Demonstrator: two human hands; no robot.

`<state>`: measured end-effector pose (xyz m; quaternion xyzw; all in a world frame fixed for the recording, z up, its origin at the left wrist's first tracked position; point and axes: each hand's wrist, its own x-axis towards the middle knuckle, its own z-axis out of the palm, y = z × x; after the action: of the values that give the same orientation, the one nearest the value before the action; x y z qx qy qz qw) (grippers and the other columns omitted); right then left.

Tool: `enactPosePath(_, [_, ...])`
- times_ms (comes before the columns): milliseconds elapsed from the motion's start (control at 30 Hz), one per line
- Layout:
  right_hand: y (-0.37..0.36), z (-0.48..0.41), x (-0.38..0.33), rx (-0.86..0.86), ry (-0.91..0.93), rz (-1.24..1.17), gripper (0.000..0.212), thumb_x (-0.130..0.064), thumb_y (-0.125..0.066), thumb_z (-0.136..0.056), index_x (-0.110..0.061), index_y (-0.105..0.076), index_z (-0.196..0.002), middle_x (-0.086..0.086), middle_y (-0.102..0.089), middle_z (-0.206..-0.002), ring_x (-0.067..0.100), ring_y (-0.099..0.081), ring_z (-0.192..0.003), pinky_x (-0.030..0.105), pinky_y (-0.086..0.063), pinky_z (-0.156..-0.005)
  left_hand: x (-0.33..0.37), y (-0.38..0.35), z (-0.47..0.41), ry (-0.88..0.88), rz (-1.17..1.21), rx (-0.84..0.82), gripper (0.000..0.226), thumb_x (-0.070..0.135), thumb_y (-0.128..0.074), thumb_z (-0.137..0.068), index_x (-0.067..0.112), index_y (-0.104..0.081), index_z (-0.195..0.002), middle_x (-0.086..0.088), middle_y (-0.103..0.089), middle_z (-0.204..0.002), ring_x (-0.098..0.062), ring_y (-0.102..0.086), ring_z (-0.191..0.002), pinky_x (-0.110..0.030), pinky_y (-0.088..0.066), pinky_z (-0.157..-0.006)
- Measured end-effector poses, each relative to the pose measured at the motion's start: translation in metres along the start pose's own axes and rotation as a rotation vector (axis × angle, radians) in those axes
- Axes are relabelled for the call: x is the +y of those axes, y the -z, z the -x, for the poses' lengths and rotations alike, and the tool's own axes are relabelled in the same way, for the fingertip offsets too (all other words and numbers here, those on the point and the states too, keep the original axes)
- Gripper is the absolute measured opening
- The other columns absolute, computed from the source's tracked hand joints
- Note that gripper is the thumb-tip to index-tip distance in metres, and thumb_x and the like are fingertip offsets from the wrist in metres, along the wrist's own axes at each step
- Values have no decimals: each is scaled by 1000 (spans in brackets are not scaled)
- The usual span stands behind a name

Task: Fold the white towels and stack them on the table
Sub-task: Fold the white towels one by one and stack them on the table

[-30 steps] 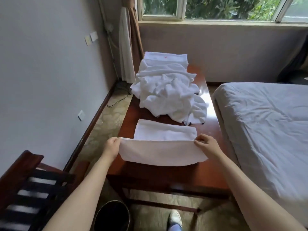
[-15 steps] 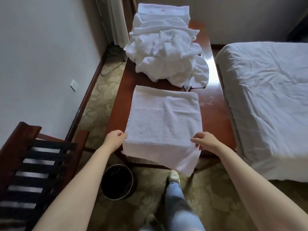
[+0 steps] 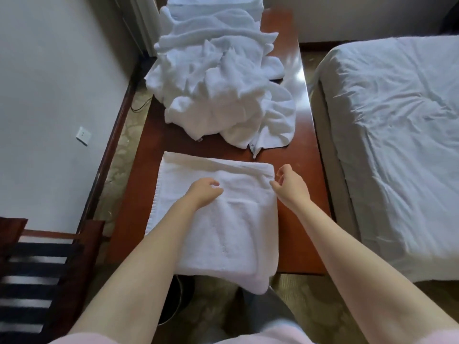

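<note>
i find left grip (image 3: 205, 192) relaxed atop the towel (image 3: 236, 234), right grip (image 3: 289, 184) loosely curled beside it, pinching nothing; square edges before folding.

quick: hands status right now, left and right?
Left hand: open, fingers loosely curled over the folded towel, gripping nothing.
Right hand: at the towel's right edge; pinching or not cannot be told.

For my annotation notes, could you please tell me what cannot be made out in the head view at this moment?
Folded stack, head view: cut off by the top edge; count unknown.
Bin, head view: mostly hidden by the left forearm and the overhanging towel.
Right hand, head view: curled fingers hide whether it pinches the towel's edge.
Towel pile, head view: crumpled; number untellable.
</note>
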<state>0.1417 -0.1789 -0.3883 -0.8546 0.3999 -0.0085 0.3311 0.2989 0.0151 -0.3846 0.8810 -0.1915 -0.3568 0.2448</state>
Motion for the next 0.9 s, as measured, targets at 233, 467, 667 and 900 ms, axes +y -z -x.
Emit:
enactPosePath(233, [-13, -47, -2, -130, 40, 140, 26, -33, -56, -87, -17, -42, -101, -1, -51, -93, 23, -56, -73, 34, -43, -58, 24, -17, -36, 8, -328, -35, 50, 30, -53, -90, 22, -46, -139, -5, -17, -157, -32, -17, -141, -43, -28, -109])
enactPosePath(467, [-18, -60, 7, 39, 315, 168, 12, -6, -48, -91, -4, -56, -100, 8, -56, -89, 28, -56, -71, 35, -39, -52, 34, -9, -51, 81, -465, -17, 36, 32, -57, -83, 25, -60, -118, -4, -34, -140, -28, -36, -123, -29, -37, -89])
enactPosePath(667, [1, -66, -6, -4, 323, -301, 15, -8, -64, -87, -14, -74, -97, -4, -72, -90, 15, -65, -83, 31, -52, -73, 45, -7, -58, 158, -396, 206, 55, 31, -59, -88, 6, -30, -127, -16, -54, -119, -36, -56, -107, -36, -44, -74])
enactPosePath(900, [42, -116, -17, -770, 109, -535, 14, -14, -56, -88, -7, -63, -78, 2, -59, -80, 12, -54, -76, 26, -40, -76, 42, 10, -74, 121, -494, 132, 46, 32, -42, -97, 16, -40, -140, -14, -55, -122, -34, -52, -113, -37, -45, -86])
